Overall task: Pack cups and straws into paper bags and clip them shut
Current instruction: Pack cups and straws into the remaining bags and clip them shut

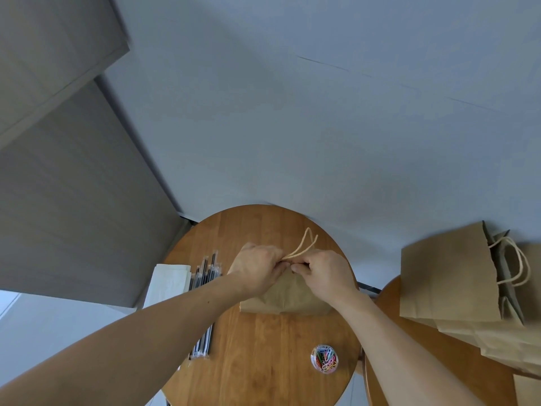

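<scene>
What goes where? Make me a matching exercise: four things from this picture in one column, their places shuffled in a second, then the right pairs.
Column 1
1. brown paper bag with twine handles
2. clear round tub of coloured paper clips
3. black straws in clear wrappers
4. stack of flat brown paper bags

Column 2
A. on the second wooden table at the right
B. left part of the round wooden table
C. near edge of the round table, under the right forearm
D. pinched at its top by the left hand and right hand

Pairs: 1-D, 2-C, 3-B, 4-A
</scene>
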{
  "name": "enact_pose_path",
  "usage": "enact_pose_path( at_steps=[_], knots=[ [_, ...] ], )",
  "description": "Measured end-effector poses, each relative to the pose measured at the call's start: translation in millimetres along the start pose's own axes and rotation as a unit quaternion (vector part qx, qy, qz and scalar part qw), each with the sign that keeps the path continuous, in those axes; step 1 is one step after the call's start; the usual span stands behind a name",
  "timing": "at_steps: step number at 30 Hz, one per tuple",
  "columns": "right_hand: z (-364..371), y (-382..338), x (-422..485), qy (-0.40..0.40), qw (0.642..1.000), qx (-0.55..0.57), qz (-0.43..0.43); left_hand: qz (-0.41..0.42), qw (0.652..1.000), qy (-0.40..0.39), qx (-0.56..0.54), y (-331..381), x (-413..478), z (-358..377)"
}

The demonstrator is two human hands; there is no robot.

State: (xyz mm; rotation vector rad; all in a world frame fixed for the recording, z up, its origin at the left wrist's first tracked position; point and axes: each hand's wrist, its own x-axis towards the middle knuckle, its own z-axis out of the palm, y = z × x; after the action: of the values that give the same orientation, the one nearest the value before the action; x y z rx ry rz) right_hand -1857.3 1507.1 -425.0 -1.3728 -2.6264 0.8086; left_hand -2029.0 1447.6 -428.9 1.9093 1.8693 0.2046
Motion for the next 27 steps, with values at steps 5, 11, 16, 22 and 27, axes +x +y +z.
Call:
enact_pose_path(
  at_steps=[5, 11, 16, 22, 27],
  knots=[
    [-0.6, -0.1, -1.4, 0.017, 1.000, -0.013, 0.001, 0.000, 1.000, -0.002, -0.012, 0.2, 2.0, -1.1],
    [-0.8, -3.1, -4.4, 0.050, 0.998, -0.029, 0.016, -0.002, 1.000, -0.001, -0.016, 1.2, 2.1, -0.3],
    [0.2, -8.1, -2.0, 0.075, 0.996, -0.034, 0.032, 0.001, 1.000, 0.007, -0.022, 1.7, 2.7, 0.0],
    [1.7, -6.9, -2.5, 0.109, 0.993, -0.002, 0.049, -0.004, 1.000, 0.014, -0.021, 2.5, 2.8, 2.1],
    [4.3, -9.5, -20.7, 0.196, 0.980, 0.018, -0.030, -0.023, 0.999, 0.019, -0.046, -2.7, 3.8, 0.5]
  ],
)
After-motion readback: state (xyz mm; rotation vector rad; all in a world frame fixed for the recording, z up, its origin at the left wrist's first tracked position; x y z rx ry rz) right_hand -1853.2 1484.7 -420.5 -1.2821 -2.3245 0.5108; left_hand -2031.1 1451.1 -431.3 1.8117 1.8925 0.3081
